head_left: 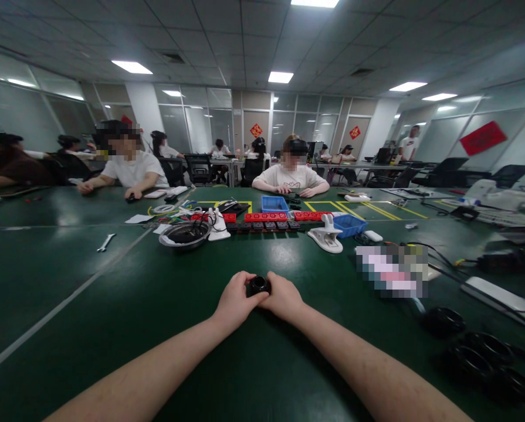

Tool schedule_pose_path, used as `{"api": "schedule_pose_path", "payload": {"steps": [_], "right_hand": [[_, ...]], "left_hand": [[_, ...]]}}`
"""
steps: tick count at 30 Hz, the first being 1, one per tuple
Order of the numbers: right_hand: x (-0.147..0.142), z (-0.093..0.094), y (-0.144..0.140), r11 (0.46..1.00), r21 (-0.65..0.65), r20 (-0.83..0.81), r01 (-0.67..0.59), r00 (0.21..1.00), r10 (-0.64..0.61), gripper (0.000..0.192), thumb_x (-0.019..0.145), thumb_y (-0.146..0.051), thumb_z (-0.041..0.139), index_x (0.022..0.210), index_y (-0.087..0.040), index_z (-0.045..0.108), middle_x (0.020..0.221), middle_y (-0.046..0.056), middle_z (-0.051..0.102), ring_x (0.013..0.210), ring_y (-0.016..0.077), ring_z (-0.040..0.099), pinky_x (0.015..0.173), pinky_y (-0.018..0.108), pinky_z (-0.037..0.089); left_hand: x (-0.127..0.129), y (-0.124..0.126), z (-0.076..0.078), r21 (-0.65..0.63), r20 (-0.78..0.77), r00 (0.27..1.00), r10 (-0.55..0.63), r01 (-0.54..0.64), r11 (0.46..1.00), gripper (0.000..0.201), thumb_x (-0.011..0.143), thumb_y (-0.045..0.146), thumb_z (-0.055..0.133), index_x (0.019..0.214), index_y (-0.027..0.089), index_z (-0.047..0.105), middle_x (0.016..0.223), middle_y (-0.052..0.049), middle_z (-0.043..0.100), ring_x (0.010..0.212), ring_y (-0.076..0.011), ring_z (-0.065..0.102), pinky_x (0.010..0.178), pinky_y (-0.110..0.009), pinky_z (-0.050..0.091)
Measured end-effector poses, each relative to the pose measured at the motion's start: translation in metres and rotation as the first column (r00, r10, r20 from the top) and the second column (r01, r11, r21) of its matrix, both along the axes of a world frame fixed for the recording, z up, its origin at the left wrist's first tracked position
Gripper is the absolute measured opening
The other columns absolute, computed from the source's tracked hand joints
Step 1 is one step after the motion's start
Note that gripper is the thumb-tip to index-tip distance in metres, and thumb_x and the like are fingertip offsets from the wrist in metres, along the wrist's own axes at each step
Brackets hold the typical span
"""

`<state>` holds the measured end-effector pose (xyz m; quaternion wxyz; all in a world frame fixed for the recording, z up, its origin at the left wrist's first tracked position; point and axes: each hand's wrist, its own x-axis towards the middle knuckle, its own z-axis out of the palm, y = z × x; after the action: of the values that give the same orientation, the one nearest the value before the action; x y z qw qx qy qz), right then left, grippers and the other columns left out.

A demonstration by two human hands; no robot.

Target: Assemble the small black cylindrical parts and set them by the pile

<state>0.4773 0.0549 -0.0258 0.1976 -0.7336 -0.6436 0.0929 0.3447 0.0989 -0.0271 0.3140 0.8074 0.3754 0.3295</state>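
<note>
Two hands | left hand (234,302) and right hand (284,298) fingers pinch black ring (259,285) between

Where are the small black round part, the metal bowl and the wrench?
small black round part (259,285): head view, on its top face, between both hands.
metal bowl (177,242): head view, on its near rim.
wrench (106,242): head view, on the middle of its shaft.

Quick count: two blue bins, one (274,204) mid-table and one (349,225) further right. Two white clamp stands (327,235) (218,226). One metal bowl (185,235), one wrench (106,242), one small black part (259,285) between two hands. Roughly three black rings (482,350) stacked at right.
</note>
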Motion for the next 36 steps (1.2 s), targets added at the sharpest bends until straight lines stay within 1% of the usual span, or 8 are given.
{"api": "schedule_pose_path", "payload": {"steps": [4,8,11,14,20,27,32,36], "right_hand": [[-0.011,-0.001,-0.002,0.993,0.088,0.132,0.080,0.987,-0.091,0.024,0.066,-0.032,0.053,0.083,-0.015,0.049,0.082,0.008,0.055,0.077,0.0212,0.051,0.065,0.031,0.033],[0.002,-0.001,-0.004,0.979,0.136,-0.051,-0.153,0.986,0.161,0.037,0.062,-0.034,0.060,0.094,-0.016,0.050,0.089,0.005,0.054,0.082,0.0195,0.050,0.070,0.030,0.035],[0.017,0.003,-0.004,0.931,0.088,-0.264,-0.354,0.893,0.364,0.033,0.062,-0.029,0.062,0.091,-0.016,0.053,0.083,0.002,0.056,0.075,0.0158,0.051,0.065,0.026,0.037],[0.026,0.006,-0.003,0.893,0.056,-0.405,-0.446,0.808,0.429,0.031,0.063,-0.023,0.062,0.092,-0.015,0.054,0.079,0.000,0.056,0.070,0.0133,0.051,0.061,0.023,0.038],[0.027,0.006,-0.001,0.888,0.062,-0.390,-0.456,0.808,0.442,0.029,0.062,-0.023,0.064,0.089,-0.015,0.057,0.077,-0.001,0.055,0.068,0.0125,0.049,0.059,0.022,0.037],[0.029,0.002,0.001,0.900,0.050,-0.365,-0.434,0.831,0.421,0.029,0.061,-0.026,0.065,0.087,-0.015,0.056,0.075,-0.001,0.054,0.067,0.0125,0.048,0.058,0.022,0.037],[0.028,0.004,0.000,0.900,0.042,-0.354,-0.434,0.836,0.420,0.028,0.061,-0.027,0.064,0.085,-0.014,0.056,0.075,-0.001,0.054,0.067,0.0128,0.048,0.057,0.022,0.036],[0.028,0.005,-0.001,0.906,0.038,-0.340,-0.421,0.847,0.407,0.029,0.061,-0.027,0.064,0.085,-0.015,0.055,0.075,-0.001,0.053,0.065,0.0121,0.047,0.056,0.022,0.035]], "left_hand": [[0.002,0.001,0.001,0.038,0.002,1.000,0.005,-0.005,0.999,0.029,0.062,0.029,0.063,0.086,0.017,0.052,0.085,-0.003,0.051,0.078,-0.0194,0.051,0.064,-0.029,0.041],[-0.005,0.000,0.006,0.035,0.013,0.996,-0.094,0.093,0.995,0.038,0.064,0.026,0.061,0.099,0.018,0.049,0.093,-0.004,0.051,0.085,-0.0189,0.049,0.072,-0.030,0.040],[-0.011,0.002,0.011,0.028,-0.040,0.980,-0.193,0.194,0.981,0.040,0.066,0.026,0.060,0.104,0.020,0.049,0.088,-0.003,0.050,0.077,-0.0167,0.049,0.068,-0.028,0.040],[-0.014,0.006,0.014,0.016,-0.088,0.955,-0.284,0.287,0.958,0.035,0.068,0.028,0.059,0.101,0.021,0.052,0.082,-0.001,0.049,0.069,-0.0142,0.048,0.062,-0.025,0.039],[-0.015,0.007,0.018,-0.028,-0.110,0.943,-0.313,0.312,0.950,0.036,0.068,0.030,0.057,0.103,0.023,0.052,0.084,-0.001,0.049,0.068,-0.0140,0.046,0.061,-0.025,0.039],[-0.014,0.002,0.021,-0.002,-0.091,0.943,-0.319,0.320,0.947,0.035,0.069,0.028,0.056,0.103,0.023,0.052,0.096,-0.004,0.050,0.081,-0.0177,0.048,0.067,-0.026,0.041],[-0.015,-0.001,0.021,-0.002,-0.104,0.960,-0.261,0.262,0.965,0.045,0.068,0.031,0.058,0.111,0.022,0.046,0.090,-0.003,0.050,0.078,-0.0174,0.048,0.068,-0.028,0.041],[-0.014,-0.001,0.021,0.020,-0.158,0.957,-0.241,0.248,0.969,0.040,0.068,0.034,0.058,0.106,0.023,0.051,0.083,-0.002,0.050,0.070,-0.0167,0.048,0.062,-0.027,0.040]]}}
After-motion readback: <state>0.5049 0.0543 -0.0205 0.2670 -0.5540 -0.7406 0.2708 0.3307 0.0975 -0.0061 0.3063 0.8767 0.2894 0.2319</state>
